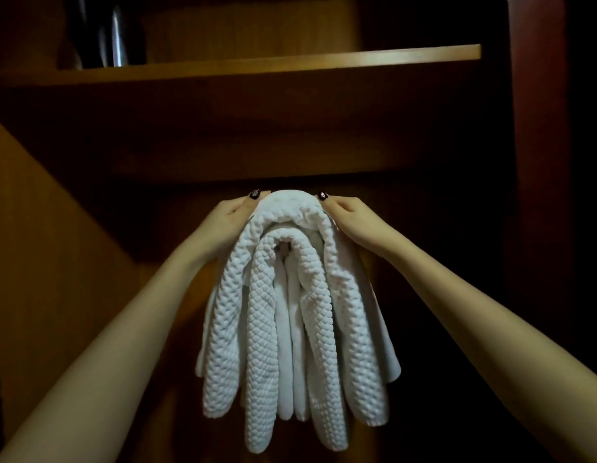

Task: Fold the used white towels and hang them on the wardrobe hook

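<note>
The wardrobe [73, 248] fills the view, dim and brown, with a slanted side panel at left and a darker reddish post at right. A wooden shelf [290, 63] runs across the top, and a dark shiny object [105, 31] stands on it at far left; what it is cannot be told.

The towels [290, 312] hang in the middle of the wardrobe, below the shelf. They are white, with a woven bumpy texture, folded and draped over one another so that several long loops fall down side by side, smoother folds showing between the bumpy ones. Their top forms a rounded hump. The hook itself is hidden; a small dark gap shows inside the inner fold.

Two bare forearms reach up from the near corners. The left hand [228, 220] clasps the left side of the hump, its grip closed on the towels. The right hand [352, 222] clasps the right side the same way. A dark-painted nail shows on each hand at the top of the towels.
</note>
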Demonstrator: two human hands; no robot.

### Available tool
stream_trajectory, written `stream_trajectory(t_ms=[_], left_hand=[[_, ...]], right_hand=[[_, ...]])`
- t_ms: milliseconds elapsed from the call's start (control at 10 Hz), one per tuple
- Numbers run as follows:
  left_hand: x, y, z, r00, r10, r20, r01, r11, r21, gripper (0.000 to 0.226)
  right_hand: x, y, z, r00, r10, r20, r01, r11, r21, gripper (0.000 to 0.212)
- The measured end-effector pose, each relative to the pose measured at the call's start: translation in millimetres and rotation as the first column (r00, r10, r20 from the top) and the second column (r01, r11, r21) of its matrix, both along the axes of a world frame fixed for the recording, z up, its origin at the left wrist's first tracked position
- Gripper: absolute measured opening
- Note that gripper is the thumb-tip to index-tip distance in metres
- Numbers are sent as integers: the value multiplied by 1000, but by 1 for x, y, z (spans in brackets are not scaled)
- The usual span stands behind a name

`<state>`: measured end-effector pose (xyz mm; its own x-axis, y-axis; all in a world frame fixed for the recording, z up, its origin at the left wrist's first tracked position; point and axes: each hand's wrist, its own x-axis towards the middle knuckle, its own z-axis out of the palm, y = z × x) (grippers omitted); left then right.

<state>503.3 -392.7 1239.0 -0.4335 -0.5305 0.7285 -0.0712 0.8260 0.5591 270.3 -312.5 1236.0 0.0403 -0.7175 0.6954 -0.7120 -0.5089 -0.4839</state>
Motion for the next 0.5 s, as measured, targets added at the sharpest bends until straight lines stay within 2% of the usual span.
stream_trajectory(t_ms=[100, 200, 300, 400, 500], left_hand=[[-8, 2, -13, 1000, 0, -28, 1, 999, 40, 44], [-13, 6, -19, 998, 14, -67, -10, 998, 61, 49], [-12, 17, -22, 993, 107, -42, -106, 994, 26, 48], [-7, 30, -31, 971, 237, -25, -238, 970, -55, 48], [4, 57, -38, 941, 339, 22, -335, 937, -101, 48]], right_hand=[[8, 2, -8, 998, -68, 8, 68, 998, -1, 39], [13, 13, -9, 998, -69, -3, 69, 997, 27, 49], [18, 29, -9, 998, -54, -12, 55, 996, 76, 69], [24, 48, -12, 994, -106, -31, 108, 989, 99, 59], [36, 73, -20, 978, -192, -85, 202, 970, 134, 59]])
